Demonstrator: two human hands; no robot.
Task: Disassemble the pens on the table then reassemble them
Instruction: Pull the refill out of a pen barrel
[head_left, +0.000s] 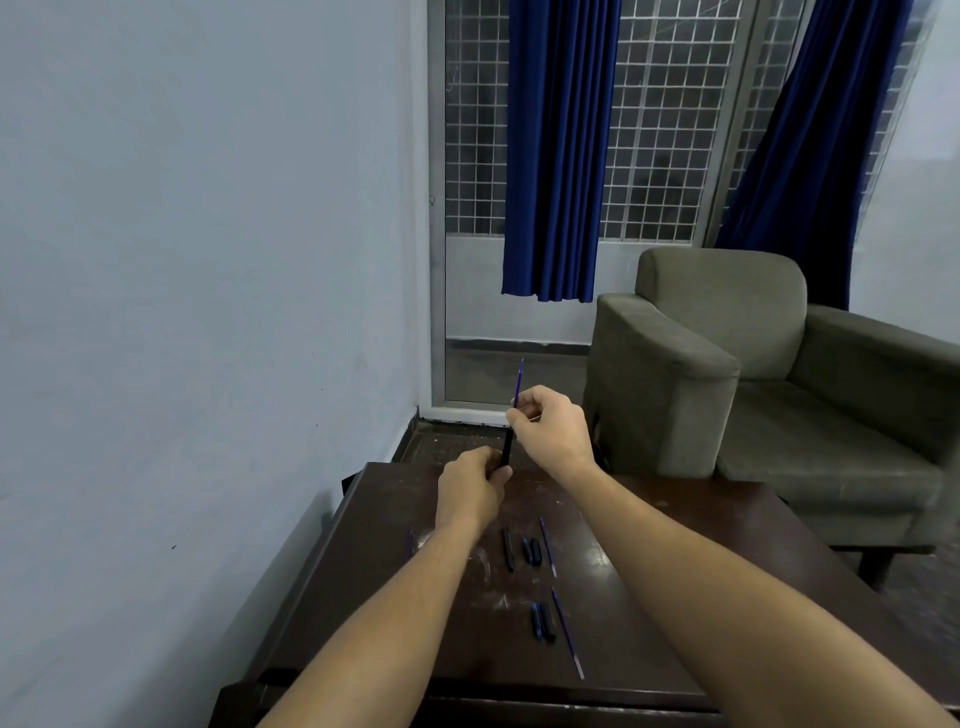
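Dark wooden table with scattered black pen barrels and blue refills.

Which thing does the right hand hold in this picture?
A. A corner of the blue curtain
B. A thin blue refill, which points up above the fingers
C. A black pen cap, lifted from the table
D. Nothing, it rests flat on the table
B: the right hand pinches the thin blue refill, whose upper end sticks out above the fingers, while the left hand grips the black barrel below it.
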